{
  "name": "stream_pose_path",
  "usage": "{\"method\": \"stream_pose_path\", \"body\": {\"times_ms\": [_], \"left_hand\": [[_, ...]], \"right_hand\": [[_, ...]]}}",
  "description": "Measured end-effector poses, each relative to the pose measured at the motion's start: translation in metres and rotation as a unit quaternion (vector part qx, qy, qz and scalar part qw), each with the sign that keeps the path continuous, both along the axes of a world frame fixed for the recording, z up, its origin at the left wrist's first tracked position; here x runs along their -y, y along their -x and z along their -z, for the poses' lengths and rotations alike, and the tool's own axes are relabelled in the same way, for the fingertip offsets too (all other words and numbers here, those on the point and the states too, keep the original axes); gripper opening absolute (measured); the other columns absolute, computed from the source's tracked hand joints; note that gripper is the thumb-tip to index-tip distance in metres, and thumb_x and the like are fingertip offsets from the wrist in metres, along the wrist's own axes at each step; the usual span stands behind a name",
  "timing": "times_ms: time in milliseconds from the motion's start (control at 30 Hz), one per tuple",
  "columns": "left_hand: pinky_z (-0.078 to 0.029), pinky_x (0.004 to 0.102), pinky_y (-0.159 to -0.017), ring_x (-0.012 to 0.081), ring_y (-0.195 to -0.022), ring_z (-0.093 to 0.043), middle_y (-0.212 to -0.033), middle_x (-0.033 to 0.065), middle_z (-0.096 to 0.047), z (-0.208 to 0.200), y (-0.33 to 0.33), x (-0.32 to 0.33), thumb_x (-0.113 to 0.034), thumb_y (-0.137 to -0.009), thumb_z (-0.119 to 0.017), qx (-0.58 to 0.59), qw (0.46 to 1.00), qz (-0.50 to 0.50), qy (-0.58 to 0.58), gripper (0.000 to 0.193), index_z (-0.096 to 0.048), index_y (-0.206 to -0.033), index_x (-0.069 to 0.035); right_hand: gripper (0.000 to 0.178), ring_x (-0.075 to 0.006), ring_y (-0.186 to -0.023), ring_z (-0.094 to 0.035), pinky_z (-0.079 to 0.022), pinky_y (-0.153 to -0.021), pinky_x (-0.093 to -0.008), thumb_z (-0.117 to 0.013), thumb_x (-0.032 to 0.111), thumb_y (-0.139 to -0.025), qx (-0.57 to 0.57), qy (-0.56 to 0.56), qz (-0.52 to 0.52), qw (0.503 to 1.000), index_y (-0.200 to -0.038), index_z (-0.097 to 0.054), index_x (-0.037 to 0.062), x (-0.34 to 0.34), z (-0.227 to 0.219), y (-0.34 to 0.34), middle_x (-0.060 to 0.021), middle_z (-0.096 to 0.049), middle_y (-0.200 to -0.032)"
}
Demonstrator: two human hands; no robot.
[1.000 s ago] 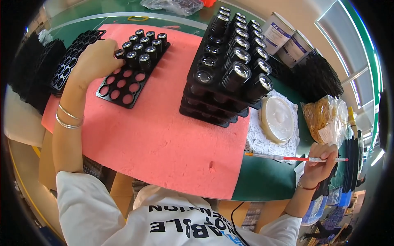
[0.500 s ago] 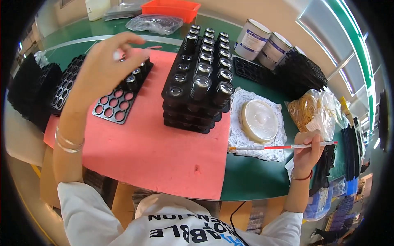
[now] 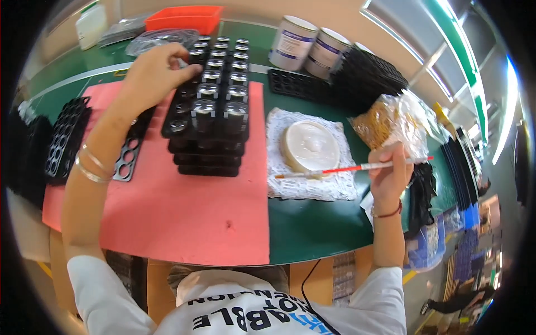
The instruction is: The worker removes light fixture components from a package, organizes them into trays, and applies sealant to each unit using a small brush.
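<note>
My left hand [image 3: 153, 75] reaches over the back left of a stack of black trays [image 3: 206, 148]. Its thumb and fingers close around a black cylinder with a shiny top [image 3: 197, 54], partly hidden by the fingertips. More such cylinders stand upright in rows on the top tray; those in the left row's near part sit lower. In my right hand [image 3: 389, 173] is a thin paintbrush [image 3: 349, 168] with a red and white handle. It is held level, its brown tip pointing left, above the near edge of a round dish [image 3: 311, 146] of whitish material on a crumpled printed cloth [image 3: 276, 184].
A pink mat [image 3: 184, 223] lies under the stack. Left of it are a holed black tray [image 3: 126, 159], partly behind my forearm, and more trays [image 3: 66, 139]. Behind stand tins [image 3: 293, 44] and a red bin [image 3: 184, 21]; bagged rubber bands [image 3: 379, 125] lie right.
My left hand has moved from above the holed tray to the cylinders on the stack. The whole view has shifted; my right hand still holds the brush near the dish.
</note>
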State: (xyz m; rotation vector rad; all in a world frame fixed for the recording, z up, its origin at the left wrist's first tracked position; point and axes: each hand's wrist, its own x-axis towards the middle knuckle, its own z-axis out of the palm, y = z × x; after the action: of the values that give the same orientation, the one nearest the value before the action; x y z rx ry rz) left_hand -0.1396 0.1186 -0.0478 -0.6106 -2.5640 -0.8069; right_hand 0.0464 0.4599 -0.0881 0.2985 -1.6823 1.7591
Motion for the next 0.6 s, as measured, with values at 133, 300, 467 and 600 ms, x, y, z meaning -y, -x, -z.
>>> {"method": "stream_pose_path", "body": {"times_ms": [133,300,467,600], "left_hand": [[-0.041,0.0259,-0.062,0.013,-0.067,-0.051,-0.074,0.005,-0.055,0.007,0.004,0.011,-0.025,-0.074,-0.066,-0.172,0.982,0.063,-0.039,0.033,-0.055,-0.094,-0.001],[-0.025,0.0172,-0.045,0.0008,-0.051,-0.029,-0.071,-0.0015,-0.049,-0.013,-0.052,0.011,-0.013,-0.071,-0.066,-0.054,0.983,0.027,-0.174,0.028,-0.055,-0.095,-0.002],[-0.039,0.0257,-0.052,0.0181,-0.061,-0.049,-0.073,0.0063,-0.053,0.009,-0.113,-0.005,-0.006,-0.055,-0.069,-0.141,0.914,0.357,-0.128,0.035,-0.049,-0.084,-0.004],[-0.035,0.0222,-0.041,0.008,-0.047,-0.044,-0.072,0.0013,-0.056,0.045,-0.129,-0.007,-0.009,-0.052,-0.071,0.055,0.93,0.349,-0.104,0.031,-0.056,-0.08,-0.007]], "right_hand": [[0.036,-0.0124,-0.042,-0.045,-0.035,-0.041,-0.0217,-0.038,0.02,-0.093,-0.046,-0.033,0.047,0.997,-0.066,-0.05,-0.001,-0.003,-0.002,0.004,-0.0105,-0.051,-0.058],[0.038,-0.0123,-0.039,-0.042,-0.033,-0.039,-0.0218,-0.038,0.02,-0.093,-0.123,-0.096,0.141,0.978,-0.064,-0.048,-0.001,-0.003,-0.004,0.003,-0.0099,-0.05,-0.057],[0.04,-0.0111,-0.04,-0.041,-0.03,-0.039,-0.0222,-0.039,0.022,-0.093,-0.177,-0.216,0.14,0.95,-0.06,-0.046,0.0009,-0.011,-0.002,-0.002,-0.0078,-0.048,-0.051],[0.041,-0.0111,-0.042,-0.043,-0.031,-0.041,-0.0224,-0.039,0.024,-0.093,-0.156,-0.272,0.138,0.939,-0.061,-0.047,0.0001,-0.005,0.0,0.001,-0.0076,-0.048,-0.052]]}}
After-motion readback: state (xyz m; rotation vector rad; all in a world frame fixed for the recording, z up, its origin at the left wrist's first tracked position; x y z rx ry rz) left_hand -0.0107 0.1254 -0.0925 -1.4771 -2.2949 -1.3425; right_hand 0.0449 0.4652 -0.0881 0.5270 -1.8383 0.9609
